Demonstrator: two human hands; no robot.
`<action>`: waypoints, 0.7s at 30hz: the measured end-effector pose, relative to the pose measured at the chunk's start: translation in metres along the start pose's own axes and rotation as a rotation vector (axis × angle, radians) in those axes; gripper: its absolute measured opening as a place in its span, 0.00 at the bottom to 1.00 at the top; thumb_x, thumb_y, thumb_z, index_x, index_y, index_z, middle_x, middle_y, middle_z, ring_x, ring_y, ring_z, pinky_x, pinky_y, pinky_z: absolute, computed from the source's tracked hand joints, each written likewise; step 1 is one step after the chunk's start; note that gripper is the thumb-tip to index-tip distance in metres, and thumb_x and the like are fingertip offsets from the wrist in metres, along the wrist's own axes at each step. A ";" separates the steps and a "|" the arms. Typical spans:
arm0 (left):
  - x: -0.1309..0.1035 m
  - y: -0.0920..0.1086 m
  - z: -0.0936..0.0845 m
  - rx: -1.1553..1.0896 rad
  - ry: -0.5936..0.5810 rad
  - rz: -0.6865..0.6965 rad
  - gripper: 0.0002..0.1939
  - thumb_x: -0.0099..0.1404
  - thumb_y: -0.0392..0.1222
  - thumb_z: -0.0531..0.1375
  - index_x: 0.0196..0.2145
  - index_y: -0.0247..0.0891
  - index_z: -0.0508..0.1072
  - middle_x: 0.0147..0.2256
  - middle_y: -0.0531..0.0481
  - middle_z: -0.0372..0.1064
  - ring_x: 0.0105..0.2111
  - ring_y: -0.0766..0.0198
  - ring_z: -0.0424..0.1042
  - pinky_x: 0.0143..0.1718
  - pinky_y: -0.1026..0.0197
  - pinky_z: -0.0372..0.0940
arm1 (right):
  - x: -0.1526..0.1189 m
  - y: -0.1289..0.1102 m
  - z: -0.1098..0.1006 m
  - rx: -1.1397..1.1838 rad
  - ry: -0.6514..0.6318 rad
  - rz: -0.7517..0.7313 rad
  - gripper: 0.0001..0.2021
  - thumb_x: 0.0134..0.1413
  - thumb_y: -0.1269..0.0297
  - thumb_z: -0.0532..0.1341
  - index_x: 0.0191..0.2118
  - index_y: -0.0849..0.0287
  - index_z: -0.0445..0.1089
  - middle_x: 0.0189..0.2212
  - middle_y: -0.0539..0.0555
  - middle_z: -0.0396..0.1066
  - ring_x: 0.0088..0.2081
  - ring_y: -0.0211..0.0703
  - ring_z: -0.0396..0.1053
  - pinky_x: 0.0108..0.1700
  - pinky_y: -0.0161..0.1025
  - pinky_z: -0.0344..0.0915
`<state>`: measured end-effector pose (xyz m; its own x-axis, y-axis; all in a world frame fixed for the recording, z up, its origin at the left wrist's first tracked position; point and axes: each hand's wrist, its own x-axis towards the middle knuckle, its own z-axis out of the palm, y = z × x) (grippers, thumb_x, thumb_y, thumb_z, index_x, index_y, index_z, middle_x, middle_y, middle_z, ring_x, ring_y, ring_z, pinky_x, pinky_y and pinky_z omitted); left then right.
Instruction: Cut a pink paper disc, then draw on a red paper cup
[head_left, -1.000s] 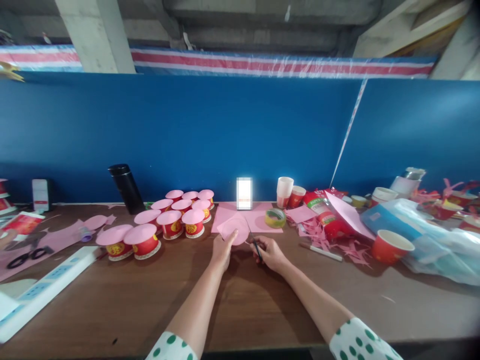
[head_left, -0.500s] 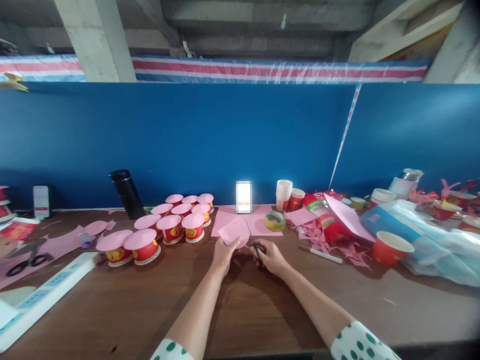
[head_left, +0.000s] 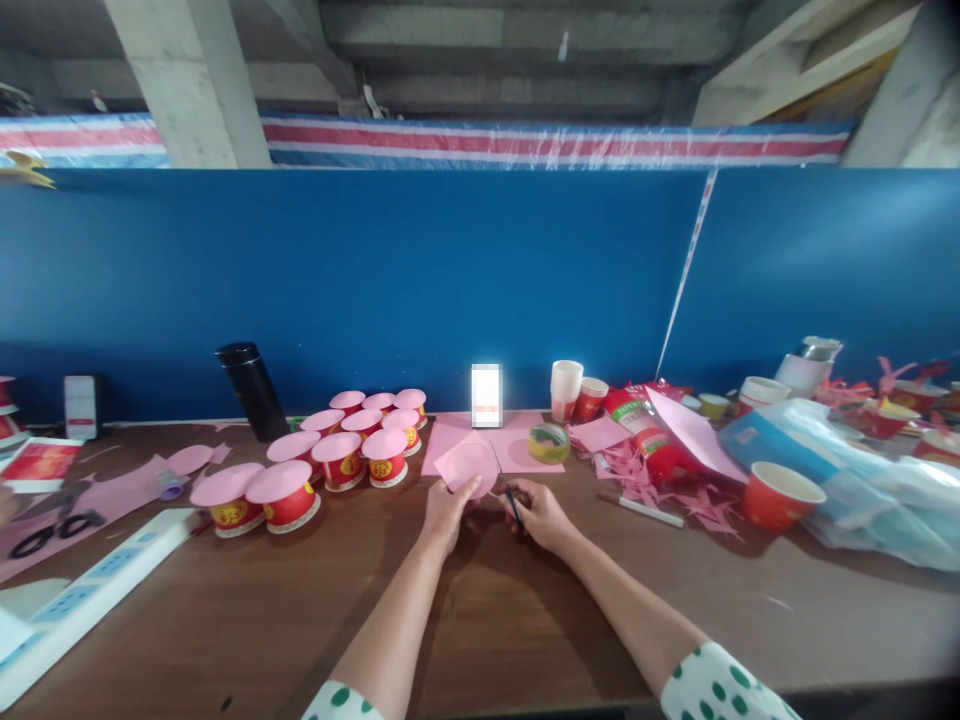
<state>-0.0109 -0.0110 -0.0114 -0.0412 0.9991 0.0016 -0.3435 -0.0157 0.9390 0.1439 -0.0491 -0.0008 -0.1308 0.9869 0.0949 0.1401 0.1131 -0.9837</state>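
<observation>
My left hand pinches a piece of pink paper, which is rounded along its right side and still has a straight corner at its upper left. In my right hand is a pair of dark-handled scissors, fingers wrapped around the handles. The blades lie against the paper's right edge; how wide they stand is too small to make out. Behind both hands, a larger pink sheet lies flat on the table. A roll of tape rests on that sheet.
Several red paper cups topped with pink discs stand left of my hands. Beyond them are a black flask and a white power strip. Pink scraps, a white marker, a red cup and a plastic bag lie right.
My hands, the scissors and the paper hold nearly the same position. At the far left, another person's hand and the red-and-white cup near it have shifted slightly. The view has tilted a little.
</observation>
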 end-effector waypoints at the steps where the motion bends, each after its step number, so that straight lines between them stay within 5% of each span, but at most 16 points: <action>1: 0.000 0.000 0.000 -0.004 0.000 0.002 0.23 0.41 0.46 0.69 0.32 0.28 0.73 0.25 0.44 0.73 0.24 0.63 0.70 0.24 0.64 0.65 | 0.000 0.000 0.000 -0.002 -0.001 -0.005 0.18 0.45 0.51 0.59 0.37 0.61 0.67 0.16 0.45 0.63 0.15 0.32 0.61 0.15 0.28 0.56; 21: -0.001 0.004 0.002 -0.047 0.062 -0.025 0.20 0.41 0.46 0.69 0.29 0.27 0.73 0.23 0.48 0.70 0.21 0.68 0.66 0.21 0.66 0.62 | 0.001 0.004 0.000 -0.006 -0.015 -0.023 0.17 0.46 0.52 0.58 0.36 0.61 0.65 0.17 0.45 0.63 0.15 0.32 0.61 0.15 0.28 0.56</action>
<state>-0.0098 -0.0119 -0.0070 -0.0891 0.9950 -0.0441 -0.3887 0.0060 0.9213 0.1446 -0.0479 -0.0046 -0.1484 0.9822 0.1151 0.1426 0.1364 -0.9803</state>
